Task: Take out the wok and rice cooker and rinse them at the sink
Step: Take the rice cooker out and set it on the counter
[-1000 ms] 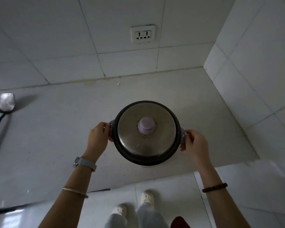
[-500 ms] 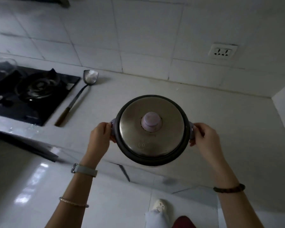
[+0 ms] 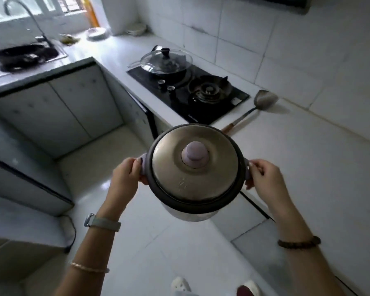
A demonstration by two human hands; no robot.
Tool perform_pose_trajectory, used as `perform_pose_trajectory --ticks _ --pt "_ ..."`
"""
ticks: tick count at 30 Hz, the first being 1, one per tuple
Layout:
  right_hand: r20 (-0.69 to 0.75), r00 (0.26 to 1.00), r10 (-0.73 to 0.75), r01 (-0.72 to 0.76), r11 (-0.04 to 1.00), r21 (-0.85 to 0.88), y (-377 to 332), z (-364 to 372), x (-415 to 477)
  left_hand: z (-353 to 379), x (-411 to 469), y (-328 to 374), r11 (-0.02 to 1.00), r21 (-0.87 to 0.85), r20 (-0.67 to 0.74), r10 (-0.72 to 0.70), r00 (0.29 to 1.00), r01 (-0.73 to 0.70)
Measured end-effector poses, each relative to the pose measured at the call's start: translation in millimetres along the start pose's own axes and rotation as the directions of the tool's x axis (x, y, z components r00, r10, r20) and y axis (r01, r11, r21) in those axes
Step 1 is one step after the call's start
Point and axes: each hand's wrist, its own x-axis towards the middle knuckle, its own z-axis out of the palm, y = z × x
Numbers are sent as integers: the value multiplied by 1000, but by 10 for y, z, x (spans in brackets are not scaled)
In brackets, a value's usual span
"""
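I carry the rice cooker in the air in front of me, over the floor beside the counter. It is white with a dark rim, a steel lid and a lilac knob. My left hand grips its left side handle and my right hand grips the right one. The wok stands on the far burner of the black stove under a glass lid. At the far left is the sink with a curved tap and something dark in its basin.
A metal spatula lies on the white counter right of the stove. Plates and a yellow bottle stand near the window. Cabinets line the corner; a black cable hangs at the left.
My view has swung left from the wall socket and bare counter to the stove, wok and sink. The rice cooker stays in both hands and has come off over the counter edge.
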Motion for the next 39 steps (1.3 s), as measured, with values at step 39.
perform_pose_trajectory --ticks 39 --pt "730 558 -396 430 889 154 -3391 5367 2572 -3059 2436 -1589 865 -242 -683 -474 556 440"
